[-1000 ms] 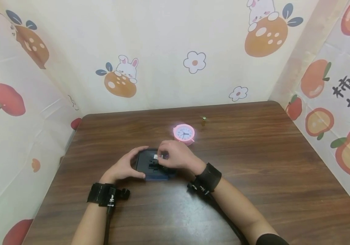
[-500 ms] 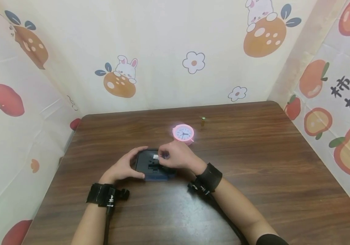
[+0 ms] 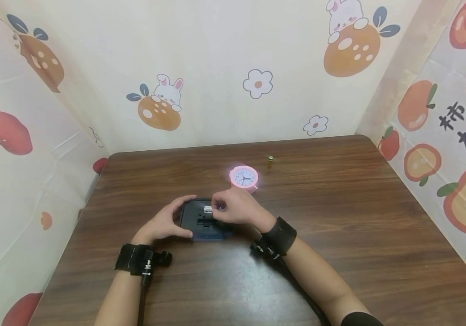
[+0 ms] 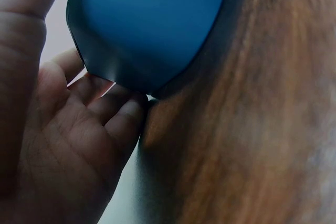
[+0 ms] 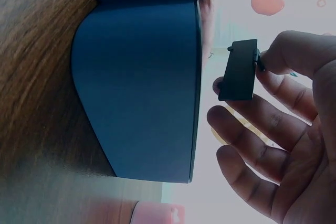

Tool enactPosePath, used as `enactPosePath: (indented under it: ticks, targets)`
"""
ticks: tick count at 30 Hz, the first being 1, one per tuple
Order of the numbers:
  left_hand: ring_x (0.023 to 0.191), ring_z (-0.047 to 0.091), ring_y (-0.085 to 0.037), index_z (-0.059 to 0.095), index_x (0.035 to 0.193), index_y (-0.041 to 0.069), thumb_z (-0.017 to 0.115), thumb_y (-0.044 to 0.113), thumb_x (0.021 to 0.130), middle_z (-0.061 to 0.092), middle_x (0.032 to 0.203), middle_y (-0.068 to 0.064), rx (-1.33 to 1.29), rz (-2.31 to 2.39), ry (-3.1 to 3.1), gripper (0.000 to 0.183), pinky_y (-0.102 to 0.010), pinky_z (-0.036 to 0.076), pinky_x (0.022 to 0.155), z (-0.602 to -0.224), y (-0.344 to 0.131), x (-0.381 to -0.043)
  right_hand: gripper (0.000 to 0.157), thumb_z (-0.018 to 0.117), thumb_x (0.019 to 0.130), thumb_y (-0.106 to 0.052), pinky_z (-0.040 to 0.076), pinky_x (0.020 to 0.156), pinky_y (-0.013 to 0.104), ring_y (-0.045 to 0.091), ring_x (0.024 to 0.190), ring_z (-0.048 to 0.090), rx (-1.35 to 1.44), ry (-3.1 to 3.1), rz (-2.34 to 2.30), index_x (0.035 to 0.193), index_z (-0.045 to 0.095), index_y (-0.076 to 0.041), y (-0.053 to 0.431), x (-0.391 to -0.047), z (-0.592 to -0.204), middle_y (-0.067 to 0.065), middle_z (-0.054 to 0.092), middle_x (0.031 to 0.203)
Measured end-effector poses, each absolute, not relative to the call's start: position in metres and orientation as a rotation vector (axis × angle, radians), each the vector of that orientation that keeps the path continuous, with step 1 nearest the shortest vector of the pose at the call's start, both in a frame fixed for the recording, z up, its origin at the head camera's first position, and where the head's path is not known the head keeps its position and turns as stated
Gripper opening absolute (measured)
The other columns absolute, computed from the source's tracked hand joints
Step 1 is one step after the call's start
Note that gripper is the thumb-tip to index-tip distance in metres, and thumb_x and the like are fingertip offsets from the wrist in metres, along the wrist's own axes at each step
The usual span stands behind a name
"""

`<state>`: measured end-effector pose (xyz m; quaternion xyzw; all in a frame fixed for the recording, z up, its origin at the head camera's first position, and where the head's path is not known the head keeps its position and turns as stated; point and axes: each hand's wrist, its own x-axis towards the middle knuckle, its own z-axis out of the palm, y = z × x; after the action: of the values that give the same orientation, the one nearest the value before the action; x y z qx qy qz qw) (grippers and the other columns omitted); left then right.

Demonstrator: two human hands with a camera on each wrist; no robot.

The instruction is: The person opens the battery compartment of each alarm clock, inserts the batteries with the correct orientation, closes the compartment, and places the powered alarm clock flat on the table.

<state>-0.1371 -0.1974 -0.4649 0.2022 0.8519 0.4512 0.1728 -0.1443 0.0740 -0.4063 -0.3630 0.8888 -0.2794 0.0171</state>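
Note:
A blue device with a black back [image 3: 194, 211] lies back-up on the table; its front face is hidden. A slot-like recess [image 3: 205, 222] and a white label show on that back. Its left side is held by my left hand [image 3: 166, 222], the thumb at the near edge and fingers at the far edge. In the left wrist view the blue casing [image 4: 147, 24] sits between thumb and fingers. Above the device's right half, my right hand [image 3: 237, 206] pinches a small black battery cover [image 5: 240, 72] with little tabs, held clear of the casing [image 5: 139, 87] in the right wrist view.
Just beyond my right hand stands a pink alarm clock [image 3: 244, 176]. A small battery [image 3: 271, 162] stands upright farther back on the wooden table [image 3: 338, 203]. Printed cloth walls [image 3: 216, 108] rise behind the table and at both sides.
My right hand has shifted very slightly right over the device, and the recess in the back shows more plainly than a second ago. The left hand keeps its hold.

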Motion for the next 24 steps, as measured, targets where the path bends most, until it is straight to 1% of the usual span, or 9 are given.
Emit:
enactPosePath:
  ticks: [5, 11, 18, 20, 24]
  targets:
    - [0.138, 0.036, -0.028, 0.033, 0.146, 0.039, 0.088, 0.039, 0.065, 0.037, 0.15, 0.006, 0.572, 1.286, 2.417, 0.097, -0.063, 0.027, 0.109, -0.4655, -0.1978, -0.1369, 0.004, 0.065, 0.086, -0.025, 0.047, 0.063, 0.02, 0.003, 0.065, 0.054, -1.121, 2.761, -0.872, 0.082, 0.064, -0.023, 0.0745, -0.1447, -0.4068, -0.012, 0.058, 0.071]
    - [0.138, 0.035, -0.028, 0.033, 0.146, 0.04, 0.088, 0.039, 0.065, 0.037, 0.15, 0.006, 0.558, 1.291, 2.408, 0.098, -0.062, 0.026, 0.111, -0.4672, -0.1979, -0.138, 0.005, 0.064, 0.086, -0.026, 0.047, 0.063, 0.02, 0.003, 0.065, 0.054, -1.101, 2.753, -0.866, 0.083, 0.064, -0.023, 0.075, -0.1452, -0.4066, -0.012, 0.058, 0.071]
    - [0.139, 0.034, -0.029, 0.034, 0.145, 0.04, 0.088, 0.039, 0.065, 0.037, 0.15, 0.006, 0.57, 1.282, 2.419, 0.096, -0.064, 0.026, 0.109, -0.4666, -0.198, -0.1383, 0.004, 0.065, 0.086, -0.024, 0.048, 0.062, 0.02, 0.002, 0.064, 0.055, -1.083, 2.739, -0.878, 0.082, 0.063, -0.024, 0.0755, -0.1446, -0.4053, -0.013, 0.058, 0.071]
    - [0.139, 0.034, -0.03, 0.034, 0.146, 0.038, 0.088, 0.036, 0.066, 0.037, 0.15, 0.004, 0.564, 1.301, 2.403, 0.097, -0.064, 0.026, 0.11, -0.4635, -0.1965, -0.1368, 0.004, 0.064, 0.086, -0.024, 0.048, 0.062, 0.02, 0.002, 0.064, 0.054, -1.08, 2.746, -0.874, 0.082, 0.062, -0.025, 0.0757, -0.1445, -0.4054, -0.013, 0.058, 0.071]
    - [0.138, 0.034, -0.029, 0.034, 0.146, 0.039, 0.088, 0.035, 0.065, 0.037, 0.15, 0.005, 0.564, 1.304, 2.399, 0.097, -0.063, 0.027, 0.11, -0.4635, -0.1969, -0.1377, 0.005, 0.064, 0.086, -0.023, 0.047, 0.061, 0.02, 0.003, 0.063, 0.054, -1.09, 2.758, -0.887, 0.082, 0.061, -0.024, 0.0765, -0.1441, -0.4048, -0.012, 0.056, 0.07]
